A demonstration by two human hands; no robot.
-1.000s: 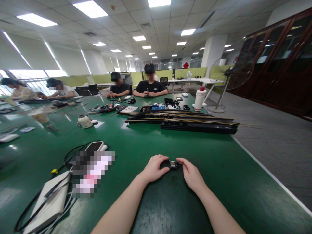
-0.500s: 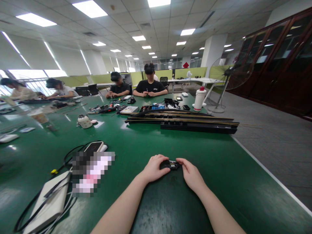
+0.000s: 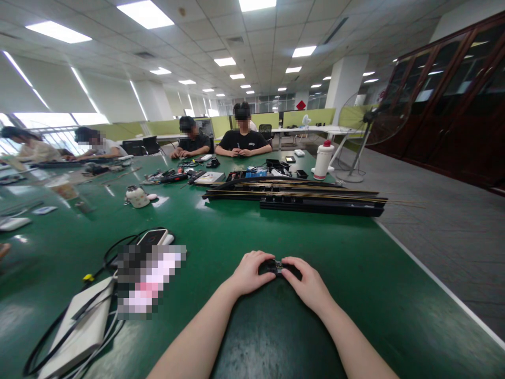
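A small black part with a metallic, pale middle [image 3: 278, 266] lies low over the green table, between my two hands; its exact kind is too small to make out. My left hand [image 3: 252, 272] grips its left end, thumb in front and fingers behind. At the other end, my right hand [image 3: 307, 279] has its thumb and fingertips closed on the part as well. Fingers cover both ends, so only the centre shows.
Long black rails [image 3: 321, 204] with thin brass-coloured rods lie across the table beyond my hands. A white power bank [image 3: 79, 329] with cables sits at the left, near a phone-like device [image 3: 153, 238]. Farther off are a white bottle [image 3: 323, 160], tools and seated people.
My right hand has moved slightly left, and its thumb has come round to the front of the black part. My left hand stays on the part.
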